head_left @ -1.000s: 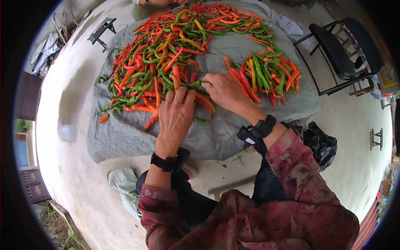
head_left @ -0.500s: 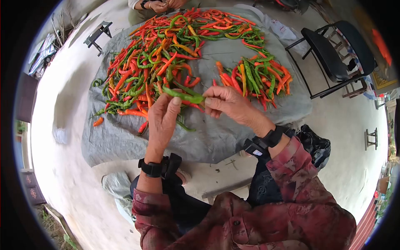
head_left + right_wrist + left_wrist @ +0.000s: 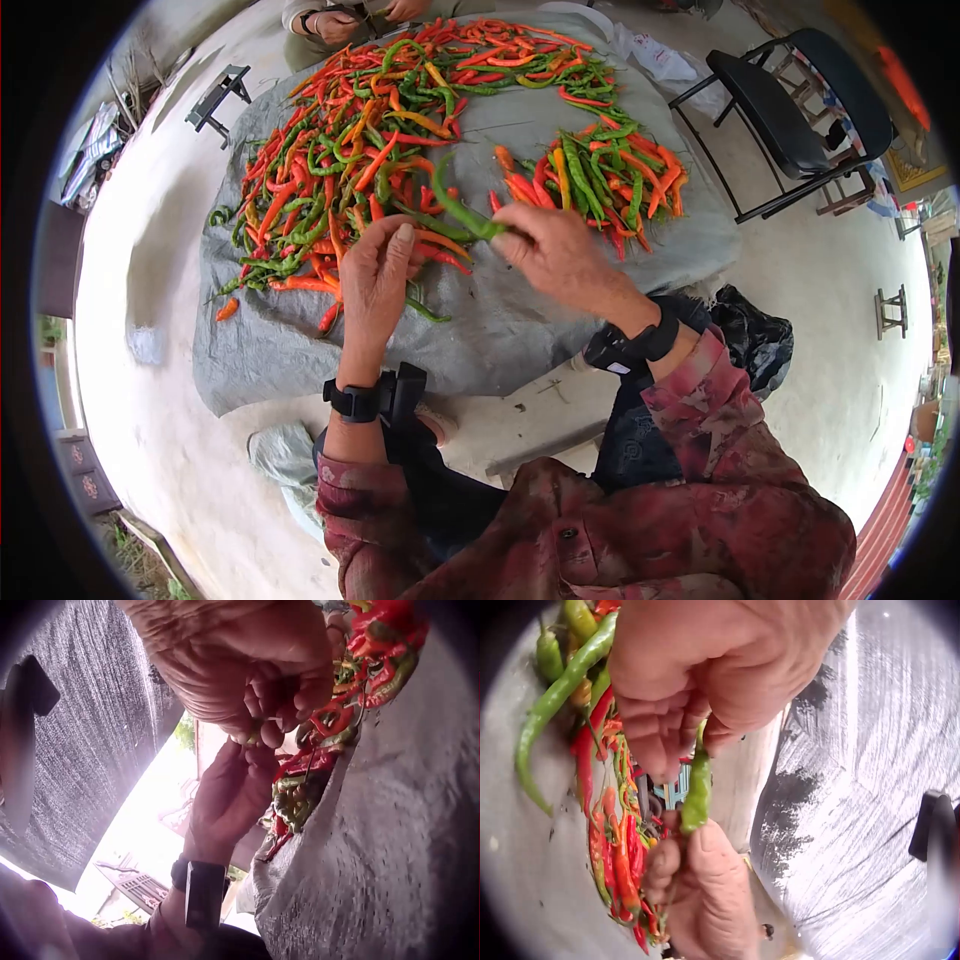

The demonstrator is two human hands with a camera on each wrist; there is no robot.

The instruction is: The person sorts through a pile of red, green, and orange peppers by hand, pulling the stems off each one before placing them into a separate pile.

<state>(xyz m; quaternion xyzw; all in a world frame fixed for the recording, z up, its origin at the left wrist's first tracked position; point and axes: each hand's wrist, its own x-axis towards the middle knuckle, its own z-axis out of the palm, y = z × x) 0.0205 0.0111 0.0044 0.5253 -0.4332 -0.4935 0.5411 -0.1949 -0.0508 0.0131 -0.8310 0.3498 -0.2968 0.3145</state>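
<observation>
In the head view, a curved green pepper [image 3: 462,212] points up and away from my right hand [image 3: 565,260], whose thumb and fingers pinch its thick end. My left hand [image 3: 374,285] is left of that pepper, fingers loosely bent and a gap between them and it. The left wrist view shows the green pepper [image 3: 697,791] between my left hand [image 3: 720,667] above and my right hand [image 3: 712,892] below; left fingertips overlap its narrow end. Red and green peppers [image 3: 330,170] lie piled beyond my left hand. Right of them lies a smaller pile [image 3: 610,175].
Grey cloth [image 3: 480,340] covers the work surface. Another person's hands [image 3: 335,25] show at the far edge. A black folding chair [image 3: 780,115] stands at the right, a small stool [image 3: 218,100] at the far left and a black bag [image 3: 755,335] at the near right.
Both hands first reached into the big pile's near edge, then lifted a green pepper between them. Now my right hand holds it with its tip swung upward, and my left has let go and moved left.
</observation>
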